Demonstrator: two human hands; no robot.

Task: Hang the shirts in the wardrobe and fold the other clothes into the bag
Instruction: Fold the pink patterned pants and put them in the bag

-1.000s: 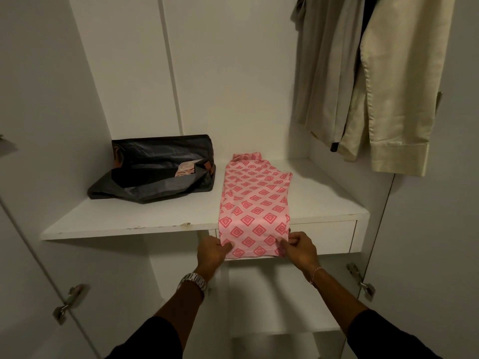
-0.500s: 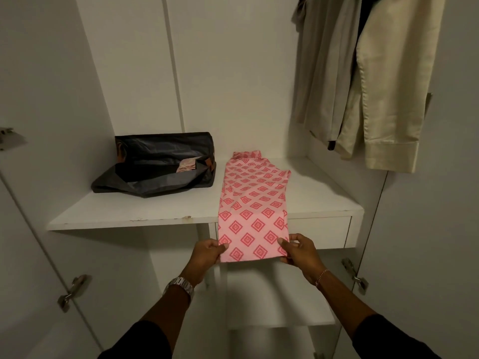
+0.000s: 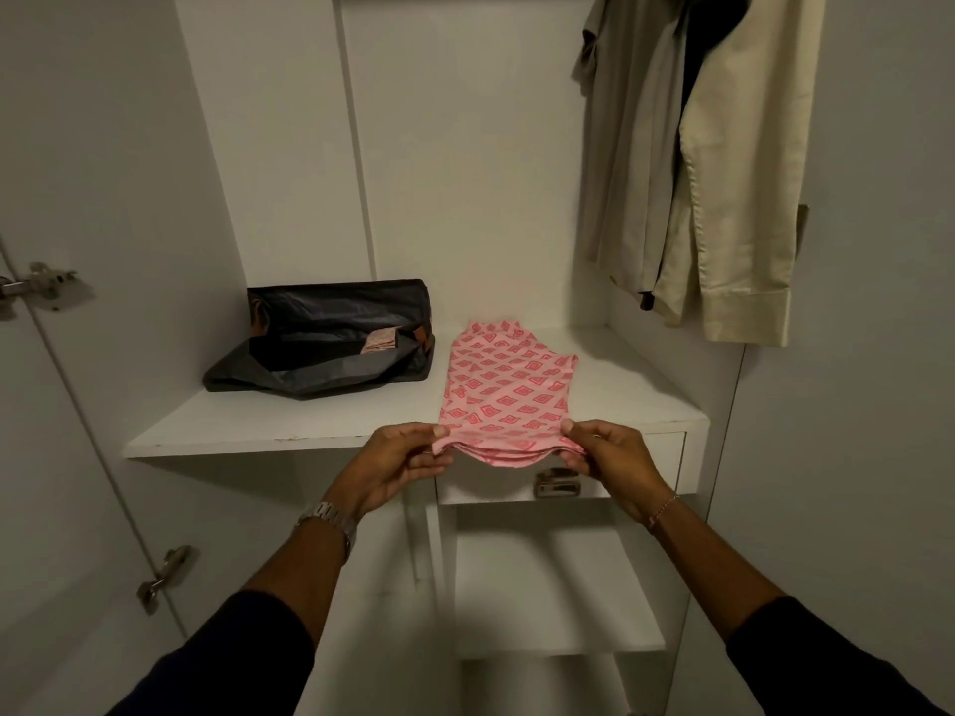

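A pink garment with a red diamond print [image 3: 504, 385] lies lengthwise on the white wardrobe shelf [image 3: 258, 431]. Its near end is lifted off the shelf's front edge. My left hand [image 3: 400, 465] pinches the near left corner and my right hand [image 3: 604, 457] pinches the near right corner, holding several folded layers. To the left on the shelf stands a dark bag [image 3: 330, 343], open, with a bit of pink folded cloth [image 3: 381, 341] showing inside. Beige shirts [image 3: 723, 162] hang at the upper right.
A drawer with a metal handle [image 3: 557, 483] sits under the shelf's right part. A lower shelf [image 3: 558, 602] lies below it. Door hinges [image 3: 39, 286] stick out on the left door. The wardrobe's back wall is close behind the bag.
Both hands have raised the garment's hanging end up to shelf height, so it no longer droops over the front edge. The drawer handle has come into sight.
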